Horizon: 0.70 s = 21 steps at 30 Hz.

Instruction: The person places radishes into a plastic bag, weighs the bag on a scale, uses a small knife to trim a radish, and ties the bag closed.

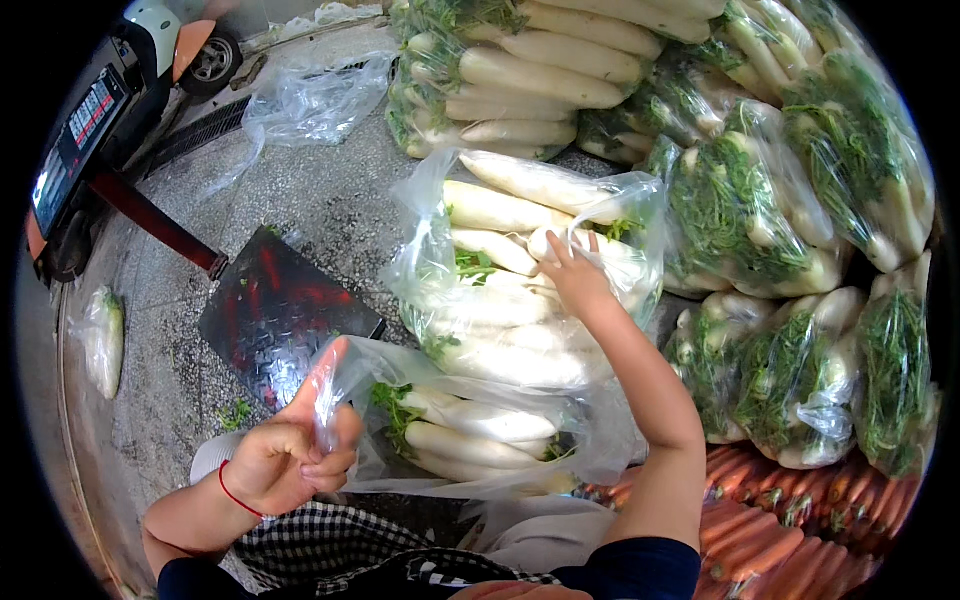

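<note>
My left hand [300, 452], a red cord on its wrist, is closed on the gathered edge of a clear plastic bag [355, 365]. Several white radishes [475, 418] with green leaf stubs lie inside that bag, close to my body. Farther out, my right hand [578, 275] reaches into a larger opened clear bag [425, 215] full of long white radishes [515, 300]. Its fingers are apart and touch a radish [545, 243] at the right of the pile; the undersides of the fingers are hidden.
Bagged leafy radishes [745, 190] are stacked at the right and back. Carrots [760, 540] lie at the lower right. A floor scale's dark platform [275, 320] with display [88, 120] stands at the left. A loose plastic bag [315, 100] and one wrapped radish [103, 343] lie on the floor.
</note>
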Each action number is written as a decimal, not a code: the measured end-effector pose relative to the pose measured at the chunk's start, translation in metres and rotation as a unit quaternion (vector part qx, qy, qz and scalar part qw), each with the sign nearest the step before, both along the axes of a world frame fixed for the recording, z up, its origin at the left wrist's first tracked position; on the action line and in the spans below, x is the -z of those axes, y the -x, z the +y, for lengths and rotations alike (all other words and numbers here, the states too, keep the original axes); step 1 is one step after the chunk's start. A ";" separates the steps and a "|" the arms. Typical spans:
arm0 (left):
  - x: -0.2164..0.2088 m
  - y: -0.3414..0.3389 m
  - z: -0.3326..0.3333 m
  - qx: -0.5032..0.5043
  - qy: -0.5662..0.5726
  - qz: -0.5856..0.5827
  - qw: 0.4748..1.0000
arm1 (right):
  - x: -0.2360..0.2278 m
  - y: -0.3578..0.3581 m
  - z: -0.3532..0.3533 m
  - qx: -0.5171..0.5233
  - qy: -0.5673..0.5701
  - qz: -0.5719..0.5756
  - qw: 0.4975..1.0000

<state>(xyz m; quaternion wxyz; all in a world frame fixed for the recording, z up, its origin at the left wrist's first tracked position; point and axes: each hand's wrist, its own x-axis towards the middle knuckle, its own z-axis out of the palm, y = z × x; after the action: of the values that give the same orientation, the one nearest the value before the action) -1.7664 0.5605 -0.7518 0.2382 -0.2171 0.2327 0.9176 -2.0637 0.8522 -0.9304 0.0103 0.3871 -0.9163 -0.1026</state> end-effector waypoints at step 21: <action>0.007 0.015 0.000 -0.014 -0.001 -0.003 1.000 | -0.150 -0.155 0.008 -0.165 0.665 -0.439 0.582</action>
<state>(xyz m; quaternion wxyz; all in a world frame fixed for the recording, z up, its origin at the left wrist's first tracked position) -1.7815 0.5609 -0.7586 0.2263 -0.2225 0.2280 0.9205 -1.9082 0.8601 -0.7801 -0.1217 0.4145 -0.5422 0.7207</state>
